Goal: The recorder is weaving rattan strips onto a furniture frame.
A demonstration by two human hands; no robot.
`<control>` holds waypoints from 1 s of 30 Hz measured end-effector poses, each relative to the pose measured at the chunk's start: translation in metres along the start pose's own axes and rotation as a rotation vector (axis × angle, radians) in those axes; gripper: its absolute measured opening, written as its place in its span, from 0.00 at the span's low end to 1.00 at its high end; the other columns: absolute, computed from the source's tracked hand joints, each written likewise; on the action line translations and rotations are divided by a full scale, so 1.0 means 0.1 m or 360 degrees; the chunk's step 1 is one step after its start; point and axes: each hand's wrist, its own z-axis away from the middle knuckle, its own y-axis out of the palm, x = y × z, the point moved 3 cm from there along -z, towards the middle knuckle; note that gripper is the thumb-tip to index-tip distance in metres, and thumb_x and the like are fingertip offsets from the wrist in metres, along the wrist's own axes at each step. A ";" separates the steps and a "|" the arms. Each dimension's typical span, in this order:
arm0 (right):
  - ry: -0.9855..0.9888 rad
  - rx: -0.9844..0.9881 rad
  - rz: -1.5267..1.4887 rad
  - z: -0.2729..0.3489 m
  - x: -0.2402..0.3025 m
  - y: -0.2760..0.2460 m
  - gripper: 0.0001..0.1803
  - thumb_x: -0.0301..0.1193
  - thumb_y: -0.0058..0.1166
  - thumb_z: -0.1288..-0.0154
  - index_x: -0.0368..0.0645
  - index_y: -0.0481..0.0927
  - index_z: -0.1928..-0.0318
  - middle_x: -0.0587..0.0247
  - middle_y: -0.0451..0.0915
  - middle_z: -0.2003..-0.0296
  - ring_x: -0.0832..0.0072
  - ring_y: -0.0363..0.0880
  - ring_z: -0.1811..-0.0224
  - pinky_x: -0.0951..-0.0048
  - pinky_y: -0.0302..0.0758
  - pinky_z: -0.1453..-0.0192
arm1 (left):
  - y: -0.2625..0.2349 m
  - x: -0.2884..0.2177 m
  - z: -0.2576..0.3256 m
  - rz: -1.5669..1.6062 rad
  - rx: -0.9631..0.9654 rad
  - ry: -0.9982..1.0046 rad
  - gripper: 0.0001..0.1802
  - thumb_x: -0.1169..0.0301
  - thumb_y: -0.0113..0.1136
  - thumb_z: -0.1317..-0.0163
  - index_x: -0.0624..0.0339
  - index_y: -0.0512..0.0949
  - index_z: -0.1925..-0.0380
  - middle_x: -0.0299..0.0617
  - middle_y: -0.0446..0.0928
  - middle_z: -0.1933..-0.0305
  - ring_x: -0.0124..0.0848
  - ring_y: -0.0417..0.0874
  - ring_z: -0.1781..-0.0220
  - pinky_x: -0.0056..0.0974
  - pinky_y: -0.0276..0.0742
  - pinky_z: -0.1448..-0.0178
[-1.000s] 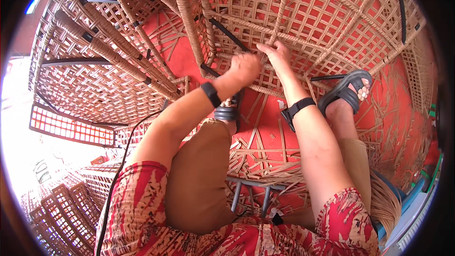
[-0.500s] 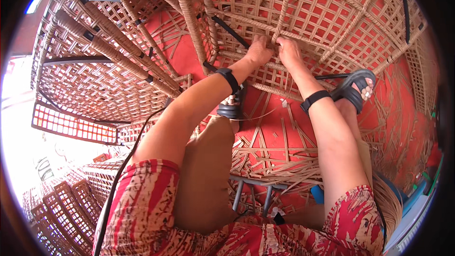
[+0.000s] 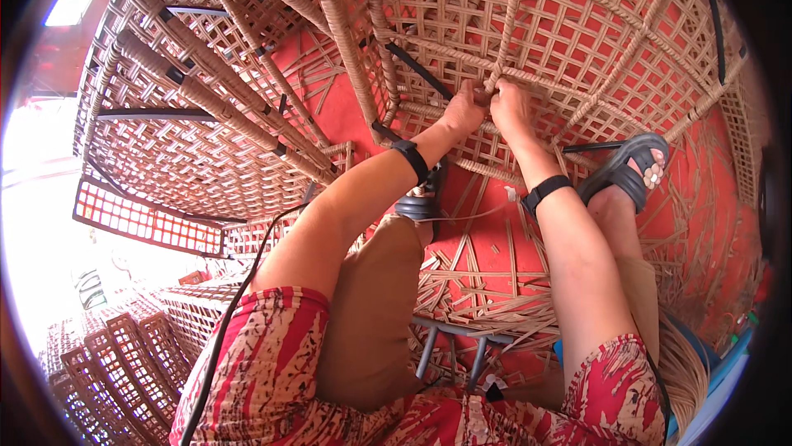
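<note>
Both hands meet at the upper middle of the frame, low on a woven panel (image 3: 569, 88) of brown strands that fills the upper centre and upper right. The left hand (image 3: 464, 109) is just left of the lower end of a wrapped rib (image 3: 510, 21), and the right hand (image 3: 511, 108) is just right of it. The fingers of both hands are bent in close to the panel; the grip of each is too small and covered to tell whether it is closed on a strand. A black bar (image 3: 419, 71) slants down toward the left hand from its upper left.

Each forearm wears a black band, the left band (image 3: 411, 160) near the centre and the right band (image 3: 546, 191) to its right. At the upper left stands another woven piece (image 3: 165, 149) with wrapped poles. Cut strips (image 3: 487, 283) lie scattered over the red floor (image 3: 472, 240) in the centre, between the person's legs. A dark sandal (image 3: 624, 172) shows at right of centre, and a bundle of strands (image 3: 683, 363) hangs at the lower right.
</note>
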 end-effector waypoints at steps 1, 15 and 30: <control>0.0056 0.0044 -0.0073 0.00 -0.02 0.06 0.17 0.18 0.48 0.46 0.43 0.82 0.57 0.44 0.79 0.60 0.54 0.80 0.59 0.61 0.76 0.52 | 0.00 0.01 0.00 0.0025 0.0014 -0.0012 0.33 0.81 0.61 0.48 0.64 0.63 0.40 0.47 0.79 0.58 0.34 0.80 0.55 0.37 0.76 0.50; 0.0281 0.0162 -0.1368 0.03 -0.10 0.27 0.21 0.33 0.61 0.45 0.37 0.79 0.51 0.59 0.82 0.60 0.69 0.80 0.57 0.71 0.74 0.50 | -0.22 -0.35 0.37 -0.1435 0.0126 0.0116 0.17 0.56 0.54 0.39 0.58 0.82 0.65 0.52 0.82 0.67 0.48 0.84 0.59 0.46 0.79 0.53; -0.0372 0.0153 0.0111 -0.07 -0.15 -0.11 0.09 0.28 0.54 0.42 0.42 0.78 0.60 0.49 0.80 0.64 0.50 0.79 0.58 0.52 0.74 0.54 | 0.10 0.01 -0.01 -0.1068 0.0157 0.0340 0.22 0.66 0.56 0.41 0.70 0.73 0.50 0.52 0.79 0.55 0.44 0.81 0.55 0.40 0.76 0.49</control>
